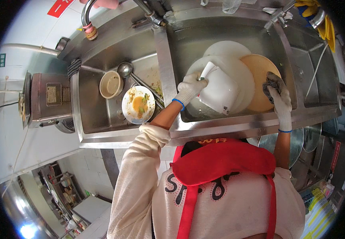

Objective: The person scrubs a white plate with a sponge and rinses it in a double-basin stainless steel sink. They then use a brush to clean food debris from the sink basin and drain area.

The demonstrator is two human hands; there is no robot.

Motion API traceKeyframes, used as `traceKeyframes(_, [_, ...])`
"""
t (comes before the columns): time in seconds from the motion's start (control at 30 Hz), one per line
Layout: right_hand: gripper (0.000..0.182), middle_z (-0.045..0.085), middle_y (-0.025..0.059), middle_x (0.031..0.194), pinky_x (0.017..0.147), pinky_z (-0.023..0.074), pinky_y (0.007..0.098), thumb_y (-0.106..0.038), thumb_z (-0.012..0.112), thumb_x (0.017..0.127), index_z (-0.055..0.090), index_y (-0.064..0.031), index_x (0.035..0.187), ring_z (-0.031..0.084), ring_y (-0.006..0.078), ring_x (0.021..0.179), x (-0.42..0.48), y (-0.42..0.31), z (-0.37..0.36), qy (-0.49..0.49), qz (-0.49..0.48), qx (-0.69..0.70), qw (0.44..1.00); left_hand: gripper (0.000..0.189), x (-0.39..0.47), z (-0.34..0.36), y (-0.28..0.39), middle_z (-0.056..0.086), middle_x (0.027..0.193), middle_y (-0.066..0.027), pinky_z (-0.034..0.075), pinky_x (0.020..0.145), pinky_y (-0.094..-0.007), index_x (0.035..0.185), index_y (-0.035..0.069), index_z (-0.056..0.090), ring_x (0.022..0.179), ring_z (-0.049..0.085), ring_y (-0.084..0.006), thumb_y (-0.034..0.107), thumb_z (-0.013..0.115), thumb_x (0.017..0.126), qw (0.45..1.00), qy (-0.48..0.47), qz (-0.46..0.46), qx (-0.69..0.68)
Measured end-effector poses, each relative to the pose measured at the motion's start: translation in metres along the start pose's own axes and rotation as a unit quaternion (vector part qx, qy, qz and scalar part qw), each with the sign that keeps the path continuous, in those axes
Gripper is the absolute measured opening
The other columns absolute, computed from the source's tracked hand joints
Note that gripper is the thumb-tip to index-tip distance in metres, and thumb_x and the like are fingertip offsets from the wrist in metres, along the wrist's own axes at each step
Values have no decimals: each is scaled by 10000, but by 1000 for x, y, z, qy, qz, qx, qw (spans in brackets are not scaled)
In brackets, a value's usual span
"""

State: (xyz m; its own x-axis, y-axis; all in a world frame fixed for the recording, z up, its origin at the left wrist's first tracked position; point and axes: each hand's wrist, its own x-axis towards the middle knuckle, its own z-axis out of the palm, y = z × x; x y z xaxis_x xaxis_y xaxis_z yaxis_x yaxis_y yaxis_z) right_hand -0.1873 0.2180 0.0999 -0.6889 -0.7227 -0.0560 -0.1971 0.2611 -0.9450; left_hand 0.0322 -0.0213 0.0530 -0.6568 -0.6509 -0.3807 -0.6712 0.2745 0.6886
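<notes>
My left hand (192,85), in a white knit glove with a blue cuff, grips the edge of a white angular dish (220,89) above the middle sink basin. In my right hand (278,92), gloved the same way, is a dark grey scouring pad (270,86). That hand is over the right side of an orange-tan round plate (259,71). Large white round plates (191,67) lie in water beneath the white dish, with another white plate (227,47) behind them.
In the left basin (93,116) are a beige bowl (111,84), a metal ladle (125,69) and a food-soiled white plate (138,104). A metal divider (168,65) separates the basins. A faucet (90,30) overhangs the left basin; yellow gloves (327,30) hang at the upper right.
</notes>
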Motion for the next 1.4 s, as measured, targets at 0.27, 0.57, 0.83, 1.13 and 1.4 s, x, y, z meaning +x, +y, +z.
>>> traceKeyframes(0.27, [353,565,69,1191,920,411,240,-21,528,826,546,-68,1176,543,142,1058,29,-25,50,-123,46,-22,991,405,-18,-15,6,644,884,-169,488,735,-362,963,65,595,845,641,-282,413,636,761,994,21,-6,110])
traceKeyframes(0.57, [346,579,102,1150,937,421,300,-72,512,816,540,-31,1158,568,213,1051,41,-55,115,-246,-94,-118,957,355,-30,-156,-106,650,894,-125,476,759,-344,1058,77,578,832,623,-226,278,635,771,942,260,-33,-209])
traceKeyframes(0.83, [371,578,152,1130,914,427,301,-81,509,837,497,-14,1202,572,207,1043,28,-62,135,-283,-28,-165,944,513,-5,-188,-293,617,1046,-216,463,838,-391,1110,57,581,985,591,-344,426,570,753,945,114,-147,270])
traceKeyframes(1.13, [354,552,169,1152,941,408,336,-9,535,793,518,34,1144,532,278,1094,25,-55,141,-235,-15,-223,946,306,91,-160,-289,660,1015,-104,523,689,-439,957,126,687,902,643,-274,324,484,842,916,93,-199,334])
traceKeyframes(1.4, [321,538,177,1161,919,423,340,-41,504,818,538,19,1131,531,307,1075,32,-50,158,-241,-37,-221,944,267,159,-92,-396,670,1034,-17,513,667,-457,1003,165,698,933,640,-229,238,480,866,872,50,-257,414])
